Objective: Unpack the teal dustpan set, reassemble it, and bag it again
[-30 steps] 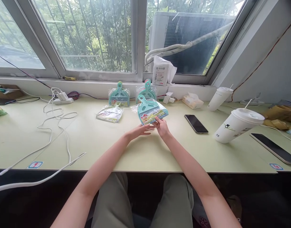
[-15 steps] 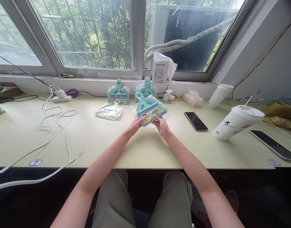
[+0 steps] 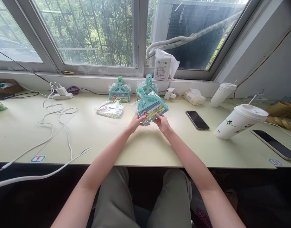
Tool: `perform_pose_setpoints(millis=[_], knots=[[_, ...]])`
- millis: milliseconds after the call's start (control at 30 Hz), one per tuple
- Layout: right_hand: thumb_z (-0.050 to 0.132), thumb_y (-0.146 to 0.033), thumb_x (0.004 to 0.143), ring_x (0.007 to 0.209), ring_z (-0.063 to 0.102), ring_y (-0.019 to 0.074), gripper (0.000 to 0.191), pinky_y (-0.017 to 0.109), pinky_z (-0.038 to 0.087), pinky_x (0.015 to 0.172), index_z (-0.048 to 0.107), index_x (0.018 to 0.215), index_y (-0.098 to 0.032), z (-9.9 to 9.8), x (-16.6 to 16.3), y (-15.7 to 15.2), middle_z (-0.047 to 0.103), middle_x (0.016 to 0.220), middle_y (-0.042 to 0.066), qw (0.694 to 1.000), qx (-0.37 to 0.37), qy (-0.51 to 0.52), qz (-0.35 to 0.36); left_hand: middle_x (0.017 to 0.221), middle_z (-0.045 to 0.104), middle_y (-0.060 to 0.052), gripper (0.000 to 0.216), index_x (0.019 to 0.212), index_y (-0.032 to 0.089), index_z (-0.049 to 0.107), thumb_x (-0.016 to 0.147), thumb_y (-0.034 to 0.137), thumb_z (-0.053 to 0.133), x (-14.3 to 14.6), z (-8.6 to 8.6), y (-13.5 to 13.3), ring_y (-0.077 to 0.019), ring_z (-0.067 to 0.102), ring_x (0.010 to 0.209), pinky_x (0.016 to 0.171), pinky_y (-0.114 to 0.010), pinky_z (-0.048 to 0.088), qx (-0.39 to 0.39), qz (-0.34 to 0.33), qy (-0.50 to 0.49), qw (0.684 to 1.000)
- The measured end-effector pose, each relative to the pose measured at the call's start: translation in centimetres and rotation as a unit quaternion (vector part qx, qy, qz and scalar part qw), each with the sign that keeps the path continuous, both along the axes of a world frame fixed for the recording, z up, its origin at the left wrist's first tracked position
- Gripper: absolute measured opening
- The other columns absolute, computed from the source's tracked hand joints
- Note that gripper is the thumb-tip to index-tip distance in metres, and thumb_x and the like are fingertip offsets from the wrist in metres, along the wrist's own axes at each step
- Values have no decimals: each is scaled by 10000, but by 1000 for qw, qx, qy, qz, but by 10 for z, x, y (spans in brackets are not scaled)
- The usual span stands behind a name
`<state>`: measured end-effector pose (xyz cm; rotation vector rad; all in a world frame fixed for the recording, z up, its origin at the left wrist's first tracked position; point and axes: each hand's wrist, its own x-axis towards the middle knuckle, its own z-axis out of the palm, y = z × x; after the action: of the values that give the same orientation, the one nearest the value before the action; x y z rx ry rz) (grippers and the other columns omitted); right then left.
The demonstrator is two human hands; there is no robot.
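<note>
A teal mini dustpan-and-brush set in a clear plastic wrapper (image 3: 151,107) is held upright just above the pale green desk (image 3: 145,148). My left hand (image 3: 135,122) pinches its lower left edge. My right hand (image 3: 162,122) grips its lower right edge. Behind it, two more wrapped teal sets lean against the wall under the window, the left set (image 3: 119,91) and the right set (image 3: 147,86). A flat wrapped packet (image 3: 110,109) lies on the desk to the left.
Two white lidded cups with straws, one near (image 3: 240,123) and one farther back (image 3: 221,94), stand at the right. A dark phone (image 3: 197,119), a second device (image 3: 273,144), a tissue pack (image 3: 193,97), a white bag (image 3: 164,66) on the sill and white cables with a charger (image 3: 60,93) are around.
My left hand moved in and took hold of the packet's lower left edge. Both hands raised the packet a little and tilted it more upright.
</note>
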<state>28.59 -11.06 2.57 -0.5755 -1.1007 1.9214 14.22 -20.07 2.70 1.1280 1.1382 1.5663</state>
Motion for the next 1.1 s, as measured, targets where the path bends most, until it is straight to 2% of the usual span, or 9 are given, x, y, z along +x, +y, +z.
perform_pose_setpoints(millis=[167,267,400,467,533,633,833,967,1100], knots=[[545,-343,876,804,706,198,223,361,575,819,624,974,-159,0,9,18,730,893,85,993,14,-98,70,1266,543,-88,564,1237,236,374,742,245,646,-11,-2,5,-211,642,923,736,-475,606,-38,38,-61,997],[482,-386,902,827,706,221,300,394,565,812,634,984,-142,1,22,29,714,946,132,974,112,-193,-19,1219,579,-71,570,1231,244,388,712,168,612,-23,-2,9,-202,657,893,713,-448,614,-52,82,-119,988],[554,-215,837,1191,554,255,364,469,429,1019,595,1198,-234,2,35,36,573,1305,88,833,416,-299,-210,1077,649,-89,481,1191,170,450,723,133,555,-37,-1,9,-188,669,840,702,-376,616,-76,109,-180,975],[613,-192,797,1327,413,252,470,473,330,1099,567,1256,-280,2,36,36,485,1407,46,763,530,-305,-210,1038,664,-105,421,1157,130,486,739,126,531,-40,0,7,-181,672,810,689,-340,614,-86,95,-193,973],[634,-238,805,1330,396,246,368,463,312,1105,632,1170,-290,1,33,35,514,1378,29,741,568,-294,-205,1013,673,-113,410,1157,113,498,747,122,517,-40,0,5,-175,675,759,637,-304,607,-98,73,-184,975],[594,-335,853,1204,501,238,149,444,372,1041,722,902,-280,-3,28,34,634,1205,29,769,545,-264,-205,956,683,-117,442,1193,112,485,754,141,532,-38,-1,3,-167,670,638,492,-242,556,-140,17,-137,981],[680,-403,763,1102,541,239,169,420,409,992,715,759,-238,-18,24,40,631,1095,68,829,447,-256,-218,922,670,-88,601,1304,164,377,758,222,620,-36,-2,0,-151,658,541,410,-197,486,-168,-80,-40,982],[748,-355,671,1158,521,228,349,398,425,996,678,988,-225,-29,21,48,540,1242,91,875,348,-267,-204,1002,660,-67,681,1337,239,329,750,298,671,-33,-3,-1,-139,657,549,433,-205,489,-144,-93,-2,985],[782,-306,606,1025,609,210,651,397,486,933,564,1211,-204,-34,21,54,647,1131,74,948,199,-222,-114,1064,669,-114,596,1287,219,442,818,575,536,-29,2,-4,-156,662,589,480,-240,504,-145,-89,20,985]])
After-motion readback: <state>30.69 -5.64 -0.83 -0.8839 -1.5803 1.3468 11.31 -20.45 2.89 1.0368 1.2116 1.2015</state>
